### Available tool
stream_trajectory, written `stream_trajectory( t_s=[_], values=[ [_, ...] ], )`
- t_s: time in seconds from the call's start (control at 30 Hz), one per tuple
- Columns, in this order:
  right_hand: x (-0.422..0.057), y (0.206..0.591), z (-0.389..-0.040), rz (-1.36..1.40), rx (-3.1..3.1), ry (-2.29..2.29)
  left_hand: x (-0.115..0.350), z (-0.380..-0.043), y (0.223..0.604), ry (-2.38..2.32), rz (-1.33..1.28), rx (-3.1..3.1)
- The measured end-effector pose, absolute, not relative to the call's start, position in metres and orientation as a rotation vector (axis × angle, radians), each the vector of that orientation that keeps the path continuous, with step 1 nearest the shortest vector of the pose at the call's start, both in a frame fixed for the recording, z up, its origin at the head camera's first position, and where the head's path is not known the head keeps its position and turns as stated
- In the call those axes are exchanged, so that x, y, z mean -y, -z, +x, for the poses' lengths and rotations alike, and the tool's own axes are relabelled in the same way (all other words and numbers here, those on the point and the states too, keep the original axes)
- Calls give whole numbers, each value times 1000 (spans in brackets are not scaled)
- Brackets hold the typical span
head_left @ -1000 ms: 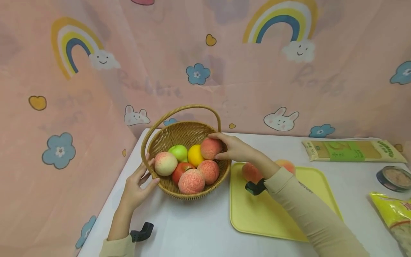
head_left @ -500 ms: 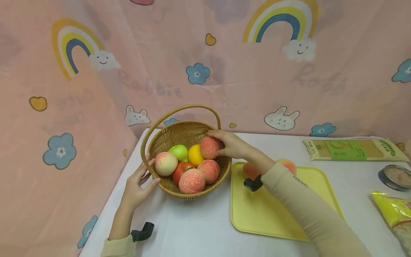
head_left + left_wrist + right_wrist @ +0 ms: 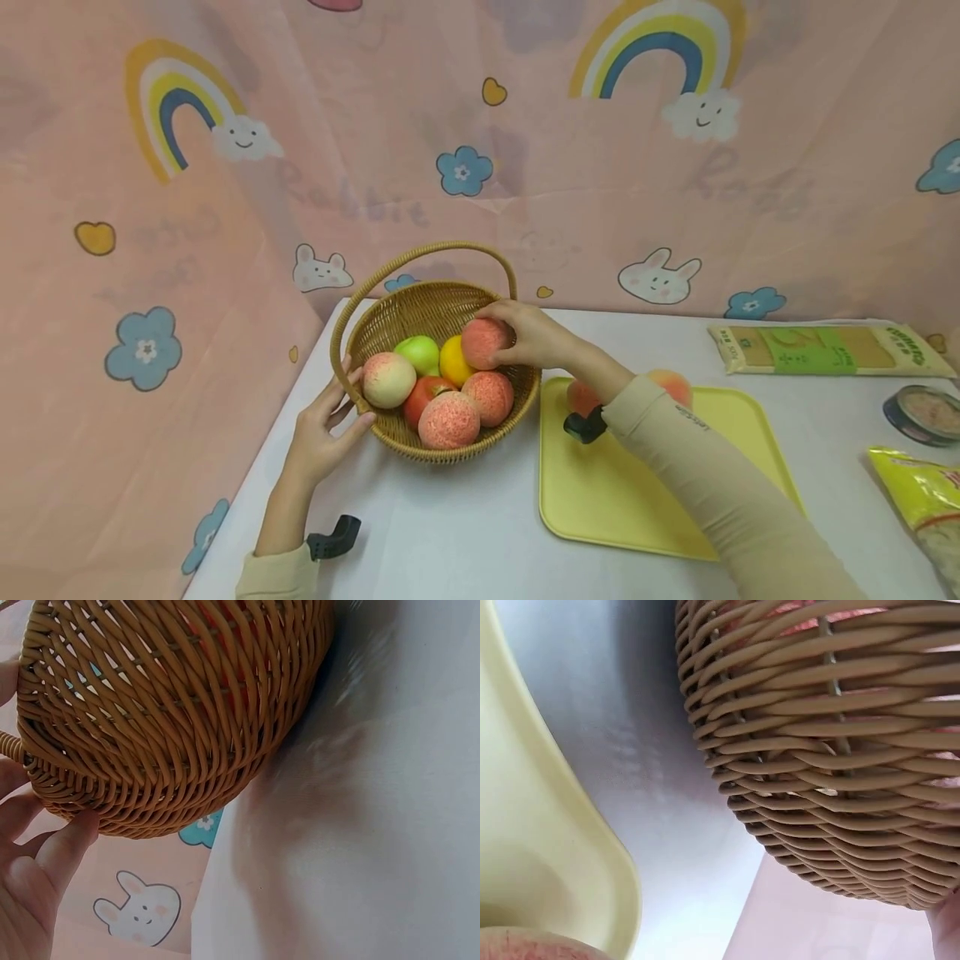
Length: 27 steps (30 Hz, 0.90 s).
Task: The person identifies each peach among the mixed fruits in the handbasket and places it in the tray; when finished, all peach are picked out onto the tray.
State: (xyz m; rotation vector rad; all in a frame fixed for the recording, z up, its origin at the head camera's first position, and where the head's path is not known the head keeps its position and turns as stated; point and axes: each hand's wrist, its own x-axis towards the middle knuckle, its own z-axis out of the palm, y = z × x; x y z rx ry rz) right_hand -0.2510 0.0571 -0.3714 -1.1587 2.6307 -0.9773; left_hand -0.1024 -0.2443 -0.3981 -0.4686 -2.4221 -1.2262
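A wicker basket (image 3: 420,302) with an arched handle holds several fruits. My right hand (image 3: 536,337) pinches a red peach (image 3: 483,343) by the basket's right rim. This peach leans over a yellow fruit (image 3: 454,362), and another reddish peach (image 3: 489,397) lies below it. Nearer the front are a speckled peach (image 3: 449,420) and a red fruit (image 3: 424,392), partly covered. A pale peach (image 3: 388,380) and a green apple (image 3: 420,356) sit to the left. My left hand (image 3: 318,437) holds the basket's left rim at the handle base; its fingertips touch the weave (image 3: 150,720).
A yellow tray (image 3: 622,508) lies right of the basket under my right forearm. On it are two peaches, one (image 3: 670,387) partly hidden by the sleeve. Farther right are a noodle pack (image 3: 825,350), a round can (image 3: 926,414) and a yellow bag (image 3: 918,492).
My right hand has moved slightly left with the red peach, farther over the basket and against the yellow fruit. My left hand stays on the rim.
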Motion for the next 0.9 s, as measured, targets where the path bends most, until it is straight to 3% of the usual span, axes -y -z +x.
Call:
stream_trajectory(
  t_s=[0.53,0.9],
  values=[
    [-57,374,-247,-1153,-2661,1132,246,-102,400,1222,-497,2422],
    [-86,359,-229,-1107,-2533,1399,246,-103,400,1225,-486,2421]
  ],
)
